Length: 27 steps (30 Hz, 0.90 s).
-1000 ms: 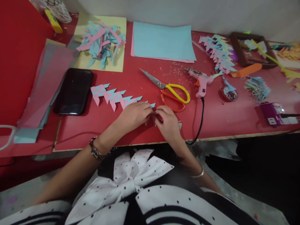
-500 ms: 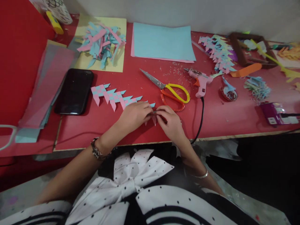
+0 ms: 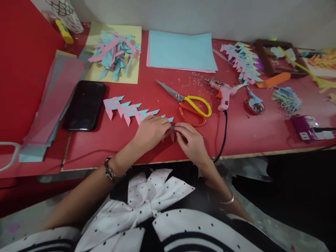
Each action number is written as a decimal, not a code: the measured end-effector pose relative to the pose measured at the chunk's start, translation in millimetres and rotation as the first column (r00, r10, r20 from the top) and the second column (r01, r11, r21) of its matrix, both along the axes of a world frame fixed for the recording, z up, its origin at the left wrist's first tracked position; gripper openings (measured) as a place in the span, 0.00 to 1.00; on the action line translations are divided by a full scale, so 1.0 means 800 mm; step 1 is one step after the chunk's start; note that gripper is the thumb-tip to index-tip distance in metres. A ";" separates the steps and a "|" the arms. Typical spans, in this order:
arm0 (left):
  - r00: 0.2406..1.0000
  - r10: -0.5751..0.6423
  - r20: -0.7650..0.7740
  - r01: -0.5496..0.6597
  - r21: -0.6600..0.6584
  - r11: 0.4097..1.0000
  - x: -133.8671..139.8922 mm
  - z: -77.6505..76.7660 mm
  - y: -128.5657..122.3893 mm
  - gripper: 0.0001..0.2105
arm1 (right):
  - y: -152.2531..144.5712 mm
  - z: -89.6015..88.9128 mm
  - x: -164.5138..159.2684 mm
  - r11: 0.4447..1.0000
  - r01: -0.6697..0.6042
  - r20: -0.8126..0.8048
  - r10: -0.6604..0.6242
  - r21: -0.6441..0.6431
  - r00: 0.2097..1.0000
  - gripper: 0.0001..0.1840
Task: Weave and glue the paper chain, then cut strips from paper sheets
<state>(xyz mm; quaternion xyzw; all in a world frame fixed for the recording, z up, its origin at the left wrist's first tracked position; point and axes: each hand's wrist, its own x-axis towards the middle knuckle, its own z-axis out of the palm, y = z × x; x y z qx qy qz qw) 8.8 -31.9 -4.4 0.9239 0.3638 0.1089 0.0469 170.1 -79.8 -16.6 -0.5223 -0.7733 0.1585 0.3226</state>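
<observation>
A woven paper braid (image 3: 127,109) of pink and light-blue strips with pointed edges lies along the red table. Its right end passes under my left hand (image 3: 153,130), whose bent fingers press and grip it. My right hand (image 3: 191,141) pinches at that same end, thumb and fingertips closed together beside the left fingertips. The exact bit of paper between the fingertips is hidden. Just beyond my right hand lie scissors (image 3: 193,105) with one yellow and one orange handle loop. A pink glue gun (image 3: 222,93) rests to their right, its black cord running down over the table edge.
A black phone (image 3: 84,105) lies left of the braid, by layered paper strips (image 3: 54,101). Behind are a pile of cut strips (image 3: 115,52) and blue paper sheets (image 3: 182,50). At right are a finished-looking braid (image 3: 241,61), a brown frame (image 3: 301,70) and a purple box (image 3: 301,127).
The whole view has shifted slightly, with things on the table sitting a little lower in the picture. Both hands stay at the braid's right end, with barely any finger movement.
</observation>
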 end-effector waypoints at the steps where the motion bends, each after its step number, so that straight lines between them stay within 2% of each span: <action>1: 1.000 0.000 0.005 0.000 0.002 1.000 0.000 -0.001 0.000 0.05 | -0.001 -0.002 0.000 1.000 -0.001 0.014 0.001 0.005 1.000 0.13; 9: 1.000 0.016 0.014 -0.017 0.039 0.999 0.001 -0.003 -0.002 0.05 | -0.002 -0.010 0.002 0.999 -0.033 0.108 0.033 -0.006 0.994 0.16; 17: 0.998 0.019 0.055 -0.017 -0.037 0.999 -0.008 -0.006 -0.004 0.06 | -0.006 -0.005 0.002 0.998 -0.055 0.209 0.059 -0.028 0.976 0.16; 23: 0.989 -0.106 0.104 0.102 0.043 0.994 -0.028 -0.009 -0.005 0.10 | -0.007 -0.006 0.004 0.998 -0.059 0.240 0.063 -0.024 0.969 0.17; 27: 0.981 -0.192 0.041 0.184 0.153 0.971 -0.033 -0.009 -0.007 0.12 | -0.007 -0.008 0.005 0.998 -0.064 0.255 0.062 -0.001 0.965 0.18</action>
